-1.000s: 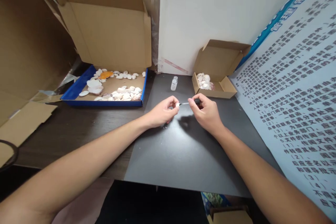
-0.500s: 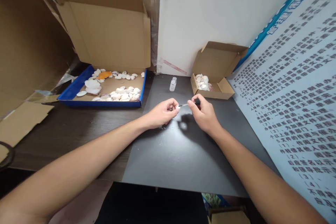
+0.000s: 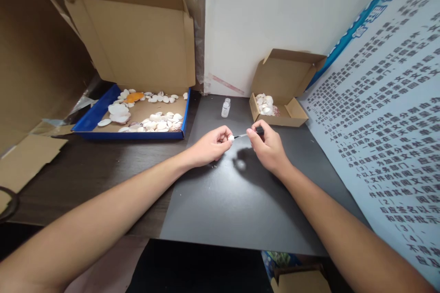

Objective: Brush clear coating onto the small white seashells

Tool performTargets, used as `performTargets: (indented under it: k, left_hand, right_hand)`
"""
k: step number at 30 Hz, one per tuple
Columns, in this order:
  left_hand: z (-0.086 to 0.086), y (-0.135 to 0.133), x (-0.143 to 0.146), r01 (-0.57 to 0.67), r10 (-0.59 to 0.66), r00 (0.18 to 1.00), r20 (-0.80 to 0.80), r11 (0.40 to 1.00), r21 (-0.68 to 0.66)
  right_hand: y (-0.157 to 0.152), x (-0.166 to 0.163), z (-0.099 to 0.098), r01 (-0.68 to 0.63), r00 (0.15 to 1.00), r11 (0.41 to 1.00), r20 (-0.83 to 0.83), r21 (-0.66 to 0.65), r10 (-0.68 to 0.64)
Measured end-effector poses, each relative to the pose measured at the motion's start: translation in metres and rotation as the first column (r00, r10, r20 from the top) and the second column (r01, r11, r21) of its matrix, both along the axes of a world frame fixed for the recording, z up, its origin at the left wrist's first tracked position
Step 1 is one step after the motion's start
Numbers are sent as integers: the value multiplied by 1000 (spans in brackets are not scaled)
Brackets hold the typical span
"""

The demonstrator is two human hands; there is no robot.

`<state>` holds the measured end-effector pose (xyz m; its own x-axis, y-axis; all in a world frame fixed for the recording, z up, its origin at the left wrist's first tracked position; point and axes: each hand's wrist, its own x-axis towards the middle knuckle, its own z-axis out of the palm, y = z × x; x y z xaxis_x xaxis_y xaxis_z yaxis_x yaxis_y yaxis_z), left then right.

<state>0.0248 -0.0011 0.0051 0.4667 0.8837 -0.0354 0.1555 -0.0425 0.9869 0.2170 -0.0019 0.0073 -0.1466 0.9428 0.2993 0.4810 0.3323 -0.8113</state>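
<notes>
The little white piece (image 3: 231, 138), maybe a shell, is held up over the tabletop (image 3: 99, 160). We see the blue box (image 3: 129, 135) on our left and the smaller brown box (image 3: 288, 122) on our right, both with shells (image 3: 161, 124) inside. Our left hand (image 3: 209, 146) pinches the white piece, and our right hand (image 3: 270, 144) holds the thin brush (image 3: 242, 135). Behind our hands stands the bottle (image 3: 226, 107). Since a second ago we have hardly moved, and the brush tip still seems to touch the piece, so we think the brushing is not over
</notes>
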Motion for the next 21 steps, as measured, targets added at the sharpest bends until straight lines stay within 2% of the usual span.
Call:
performTargets:
  k: [4, 9, 15, 18, 21]
  left_hand:
    - [0, 0, 0, 3, -3, 1000, 2, 1000, -5]
    - [0, 1, -1, 32, -32, 999, -8, 999, -4]
    - [-2, 1, -2, 46, -45, 999, -22, 999, 3]
    - [0, 0, -2, 47, -46, 998, -31, 999, 4]
    - [1, 0, -1, 43, -43, 998, -35, 999, 6]
  right_hand:
    - [-1, -1, -2, -56, 998, 998, -39, -35, 55]
    - [0, -1, 0, 7, 1000, 1000, 21, -20, -7]
    - [-4, -2, 4, -62, 997, 998, -35, -11, 62]
    - [-4, -1, 4, -33, 999, 999, 9, 8, 33]
    - [-4, -1, 3, -25, 999, 1000, -27, -18, 25]
